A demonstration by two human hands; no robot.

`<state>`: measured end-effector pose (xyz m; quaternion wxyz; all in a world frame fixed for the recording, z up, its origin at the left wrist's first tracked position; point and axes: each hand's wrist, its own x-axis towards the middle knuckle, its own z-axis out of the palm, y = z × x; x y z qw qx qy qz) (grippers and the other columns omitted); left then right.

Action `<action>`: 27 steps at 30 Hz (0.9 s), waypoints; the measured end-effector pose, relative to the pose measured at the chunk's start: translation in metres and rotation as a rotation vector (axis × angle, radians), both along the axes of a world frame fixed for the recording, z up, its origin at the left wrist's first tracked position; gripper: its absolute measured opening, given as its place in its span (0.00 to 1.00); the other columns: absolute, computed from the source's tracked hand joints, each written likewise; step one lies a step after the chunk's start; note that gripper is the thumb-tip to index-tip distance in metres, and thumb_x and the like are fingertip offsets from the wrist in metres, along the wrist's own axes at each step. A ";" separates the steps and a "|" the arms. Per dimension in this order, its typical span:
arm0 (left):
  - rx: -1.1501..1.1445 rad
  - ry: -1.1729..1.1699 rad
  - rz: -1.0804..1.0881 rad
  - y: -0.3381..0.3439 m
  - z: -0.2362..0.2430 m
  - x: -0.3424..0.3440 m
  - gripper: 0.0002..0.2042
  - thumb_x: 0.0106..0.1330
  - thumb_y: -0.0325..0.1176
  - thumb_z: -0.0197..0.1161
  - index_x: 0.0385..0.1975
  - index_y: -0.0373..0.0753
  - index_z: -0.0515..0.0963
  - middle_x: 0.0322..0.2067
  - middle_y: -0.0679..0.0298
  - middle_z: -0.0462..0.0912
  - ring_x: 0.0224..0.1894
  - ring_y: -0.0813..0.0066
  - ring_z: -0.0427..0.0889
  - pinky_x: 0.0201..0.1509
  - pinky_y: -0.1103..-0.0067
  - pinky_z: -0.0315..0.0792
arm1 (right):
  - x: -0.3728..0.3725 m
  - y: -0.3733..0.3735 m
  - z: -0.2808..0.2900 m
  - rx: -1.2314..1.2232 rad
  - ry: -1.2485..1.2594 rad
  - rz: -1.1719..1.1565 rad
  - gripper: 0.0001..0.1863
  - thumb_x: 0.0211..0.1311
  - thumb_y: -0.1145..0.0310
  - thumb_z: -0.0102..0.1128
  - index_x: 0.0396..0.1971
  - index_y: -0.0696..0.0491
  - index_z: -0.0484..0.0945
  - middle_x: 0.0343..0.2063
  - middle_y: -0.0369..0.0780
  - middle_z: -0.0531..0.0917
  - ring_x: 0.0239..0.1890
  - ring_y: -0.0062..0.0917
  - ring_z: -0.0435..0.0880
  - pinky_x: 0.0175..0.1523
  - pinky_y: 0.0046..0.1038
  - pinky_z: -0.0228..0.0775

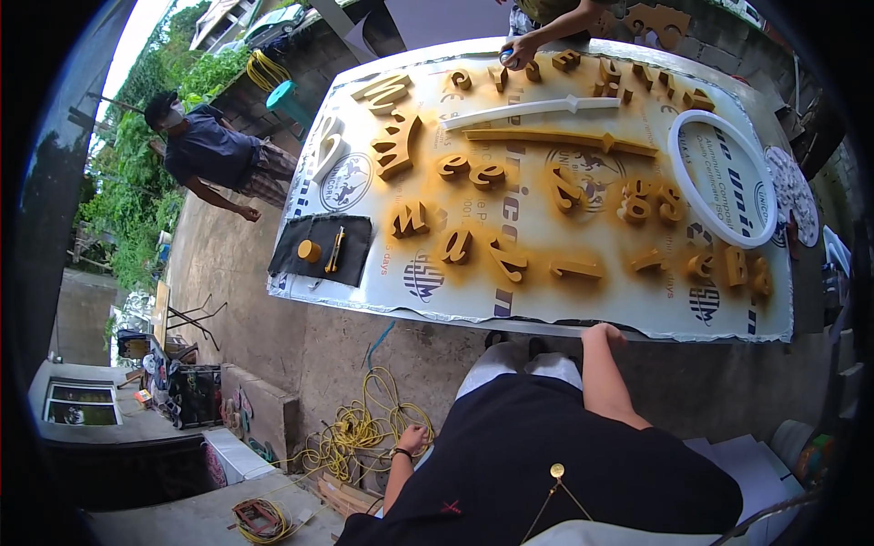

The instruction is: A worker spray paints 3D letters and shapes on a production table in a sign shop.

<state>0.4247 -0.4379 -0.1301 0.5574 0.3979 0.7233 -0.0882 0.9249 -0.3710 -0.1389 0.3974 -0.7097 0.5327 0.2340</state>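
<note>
My right hand (604,335) is at the near edge of a large printed board (552,300), fingers curled over it. My left hand (414,439) hangs low beside my body, loosely open, nothing visible in it. Gold-sprayed letters (574,270) lie in rows on the board amid orange overspray, with a gold crown shape (401,146), long gold piece (555,136) and long white piece (533,114). A white oval ring (765,200) is at the right, a white shape (323,146) at the left. A black sheet (291,237) holds a gold disc and thin tool.
A masked person (209,150) stands left of the board; another's hand (521,50) holds a small can over the far edge. Yellow hose coils (355,428) lie on the ground at lower left, near a concrete block (250,400). A teal stool (291,100) stands beyond.
</note>
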 end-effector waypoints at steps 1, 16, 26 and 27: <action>0.001 0.002 -0.001 0.000 -0.002 -0.002 0.14 0.55 0.35 0.50 0.36 0.32 0.64 0.21 0.64 0.70 0.17 0.77 0.71 0.15 0.84 0.63 | 0.000 -0.001 -0.002 -0.019 0.019 0.059 0.26 0.54 0.70 0.33 0.52 0.56 0.39 0.41 0.44 0.70 0.42 0.26 0.71 0.45 0.24 0.65; 0.104 -0.138 0.113 0.007 -0.028 -0.005 0.14 0.55 0.34 0.51 0.37 0.31 0.63 0.25 0.60 0.71 0.19 0.76 0.72 0.22 0.81 0.69 | -0.002 -0.003 0.029 0.094 -0.057 -0.047 0.20 0.56 0.63 0.23 0.38 0.61 0.62 0.41 0.46 0.69 0.41 0.32 0.71 0.44 0.29 0.66; 0.050 -0.012 -0.069 0.005 -0.002 0.002 0.17 0.54 0.36 0.52 0.38 0.31 0.62 0.26 0.59 0.71 0.20 0.75 0.72 0.23 0.81 0.70 | 0.005 -0.010 -0.005 0.255 -0.083 -0.428 0.29 0.56 0.53 0.24 0.45 0.62 0.60 0.46 0.46 0.66 0.47 0.33 0.66 0.51 0.30 0.57; 0.061 -0.003 -0.063 0.004 0.000 0.003 0.17 0.54 0.37 0.52 0.38 0.31 0.62 0.26 0.58 0.72 0.20 0.75 0.73 0.23 0.81 0.70 | 0.006 -0.010 -0.012 0.258 -0.082 -0.512 0.31 0.55 0.50 0.24 0.47 0.63 0.58 0.47 0.47 0.64 0.49 0.33 0.64 0.53 0.31 0.54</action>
